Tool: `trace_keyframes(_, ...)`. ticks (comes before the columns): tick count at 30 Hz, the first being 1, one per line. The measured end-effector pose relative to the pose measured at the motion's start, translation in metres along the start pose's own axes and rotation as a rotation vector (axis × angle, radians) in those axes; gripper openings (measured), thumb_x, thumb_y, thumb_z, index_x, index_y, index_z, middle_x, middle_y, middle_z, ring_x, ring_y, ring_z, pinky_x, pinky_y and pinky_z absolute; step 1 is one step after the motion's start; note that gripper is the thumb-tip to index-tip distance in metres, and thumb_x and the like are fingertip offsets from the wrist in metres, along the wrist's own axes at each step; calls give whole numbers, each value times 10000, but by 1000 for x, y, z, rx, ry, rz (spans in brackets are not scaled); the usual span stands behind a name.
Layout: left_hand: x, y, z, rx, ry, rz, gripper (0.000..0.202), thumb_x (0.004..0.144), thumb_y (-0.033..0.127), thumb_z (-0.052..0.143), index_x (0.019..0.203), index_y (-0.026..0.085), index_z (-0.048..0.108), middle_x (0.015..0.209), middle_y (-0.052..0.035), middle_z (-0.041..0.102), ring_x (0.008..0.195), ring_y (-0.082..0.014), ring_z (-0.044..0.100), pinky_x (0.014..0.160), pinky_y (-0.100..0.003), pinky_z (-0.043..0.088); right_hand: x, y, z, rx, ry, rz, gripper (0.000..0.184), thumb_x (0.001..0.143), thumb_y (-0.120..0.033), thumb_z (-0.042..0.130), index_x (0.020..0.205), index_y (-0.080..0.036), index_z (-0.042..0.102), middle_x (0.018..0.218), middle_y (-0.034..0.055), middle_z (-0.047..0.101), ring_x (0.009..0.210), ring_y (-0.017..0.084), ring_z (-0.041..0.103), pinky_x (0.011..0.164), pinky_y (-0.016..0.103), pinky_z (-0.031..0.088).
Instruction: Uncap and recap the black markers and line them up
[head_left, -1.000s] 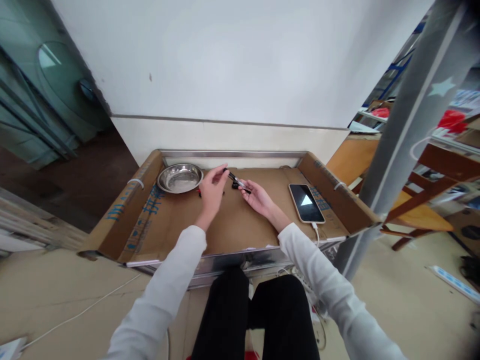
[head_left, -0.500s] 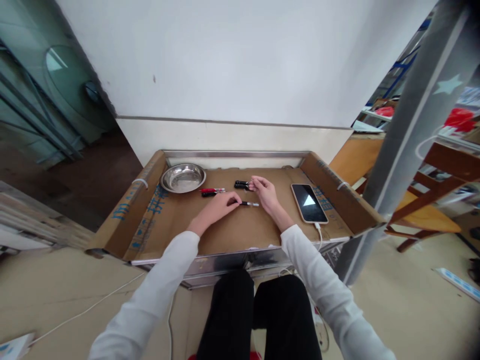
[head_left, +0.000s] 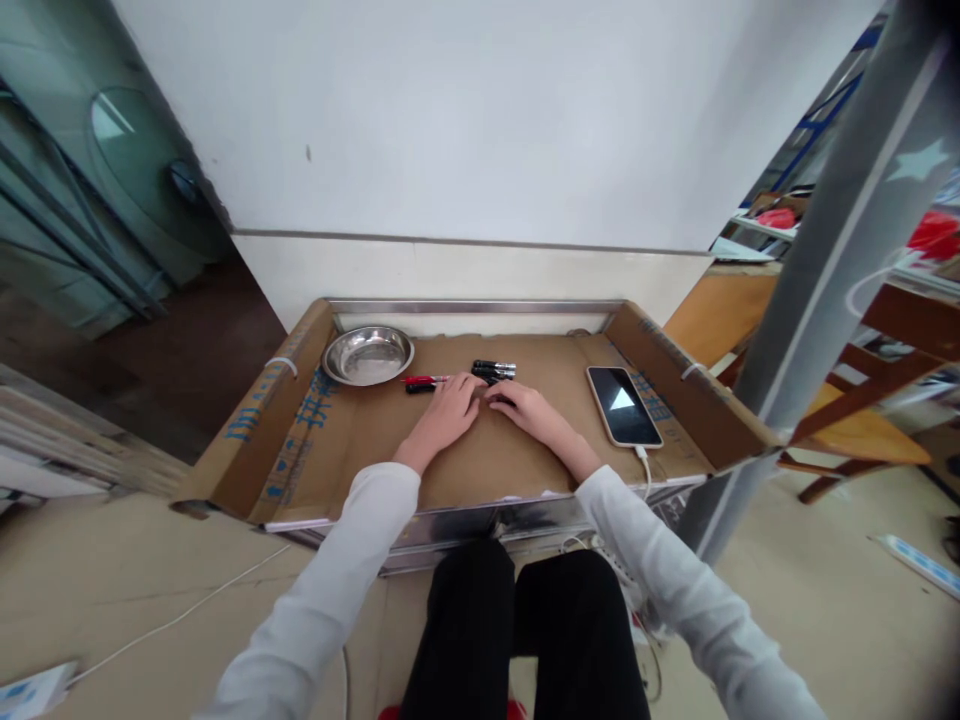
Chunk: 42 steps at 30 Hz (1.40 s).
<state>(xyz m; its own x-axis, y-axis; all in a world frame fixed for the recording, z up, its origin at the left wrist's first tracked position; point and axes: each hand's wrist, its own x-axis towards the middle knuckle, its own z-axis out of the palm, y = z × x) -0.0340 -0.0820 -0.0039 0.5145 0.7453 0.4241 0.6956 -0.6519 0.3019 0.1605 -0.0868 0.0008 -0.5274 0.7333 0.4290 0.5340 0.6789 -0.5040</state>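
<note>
My left hand (head_left: 448,410) is over the cardboard with its fingers bent and drawn together at the lowest of a group of black pens (head_left: 495,368). My right hand (head_left: 534,412) meets it from the other side, its fingers curled and their tips at that same pen. The pen is mostly hidden by the fingers, so the grip shows only in part. Just left of the left fingers lie a red pen (head_left: 420,379) and a black pen (head_left: 421,388), partly covered by that hand.
A shallow metal bowl (head_left: 368,356) stands at the back left of the cardboard-lined table (head_left: 375,470). At the right lies a phone (head_left: 623,406) with a white charging cable (head_left: 643,461). Raised cardboard sides edge the table. Beyond it are a grey post (head_left: 832,260) and a wooden chair (head_left: 862,425).
The black pen in my left hand has moved back from the middle of the cardboard to the black pens. My right hand has come down and left of where it was, beside the left.
</note>
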Motion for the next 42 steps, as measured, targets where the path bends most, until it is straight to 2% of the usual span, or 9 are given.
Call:
trace_keyframes(4, 1, 4, -1, -65, -10, 52, 224, 887, 192, 403, 1080, 188, 518, 1067, -68, 565, 1032, -205, 515, 954, -376, 388, -12, 3, -7, -189, 98, 59, 197, 869, -302, 535, 1020, -187, 587, 981, 89, 596, 943, 212, 555, 856, 351, 438)
trace_keyframes(12, 16, 9, 4, -74, -55, 118, 162, 906, 225, 425, 929, 187, 581, 960, -50, 581, 960, -189, 528, 897, -327, 421, -23, 11, -16, -408, 110, 201, 154, 856, -305, 548, 902, -188, 637, 898, 87, 549, 862, 230, 539, 803, 366, 436)
trace_keyframes(15, 25, 11, 10, -26, -34, 93, 130, 887, 196, 453, 896, 178, 581, 910, -53, 574, 921, -194, 532, 861, -323, 429, -23, 22, -18, -344, 166, 218, 127, 851, -252, 549, 904, -180, 640, 914, 85, 524, 865, 210, 540, 814, 344, 441)
trace_keyframes(18, 32, 11, 14, 4, -13, 54, 100, 866, 193, 479, 857, 177, 578, 870, -53, 570, 874, -199, 536, 826, -328, 432, -18, 31, -19, -239, 129, 212, 103, 850, -192, 540, 878, -178, 638, 863, 62, 542, 812, 181, 551, 781, 307, 447)
trace_keyframes(24, 35, 5, 11, 43, 34, -47, 61, 846, 203, 502, 826, 183, 556, 853, -51, 576, 850, -210, 537, 772, -337, 425, 3, 29, -15, -156, 104, 182, 90, 836, -159, 545, 847, -185, 631, 860, 47, 546, 806, 169, 550, 788, 302, 441)
trace_keyframes(28, 27, 1, 1, -22, 57, -68, 64, 846, 203, 507, 786, 188, 525, 803, -31, 576, 783, -187, 528, 726, -308, 418, 6, 26, -3, -84, 227, 202, 93, 844, -220, 542, 869, -190, 626, 922, 53, 503, 870, 178, 545, 832, 324, 448)
trace_keyframes(31, 18, 0, -9, -28, 174, -61, 58, 860, 203, 488, 810, 193, 516, 820, -31, 568, 810, -181, 515, 756, -301, 413, 3, 22, 2, -68, 287, 215, 143, 856, -272, 531, 944, -197, 614, 954, 55, 490, 842, 170, 547, 790, 311, 464)
trace_keyframes(36, -6, -7, -23, 125, 321, -227, 83, 863, 191, 463, 901, 181, 536, 909, -68, 570, 893, -213, 507, 821, -336, 397, 8, 7, 2, -213, 233, 180, 132, 870, -265, 510, 912, -208, 622, 921, 60, 537, 889, 188, 542, 826, 323, 431)
trace_keyframes(42, -36, -11, -25, 276, 232, -401, 203, 837, 139, 461, 1011, 178, 558, 1010, -95, 595, 974, -256, 510, 844, -398, 361, 21, -9, 17, -100, 232, 193, 164, 897, -251, 449, 919, -185, 598, 927, 66, 540, 841, 161, 543, 816, 297, 436)
